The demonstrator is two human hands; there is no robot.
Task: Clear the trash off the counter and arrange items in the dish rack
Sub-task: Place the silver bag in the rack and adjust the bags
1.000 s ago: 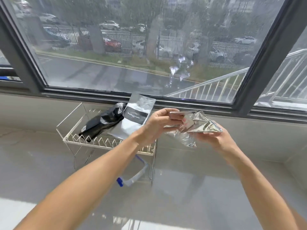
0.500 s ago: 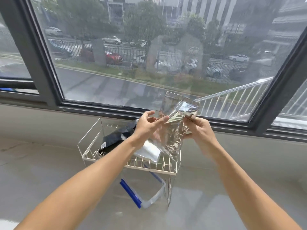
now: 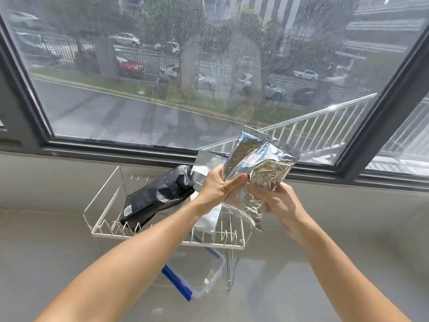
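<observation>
Both hands, left [image 3: 218, 187] and right [image 3: 278, 201], pinch a crinkled foil bag [image 3: 257, 168] above the rack [image 3: 102, 219], so it seems best lowered upright into the free slots right of the black pouch [image 3: 157, 196], fingers releasing last.

shiny crinkled foil bag [image 3: 260, 168] held up tilted over a white wire dish rack [image 3: 236, 246] on the tabletop, black bag [image 3: 157, 196] and silver pouch [image 3: 206, 163] lying in the rack
</observation>
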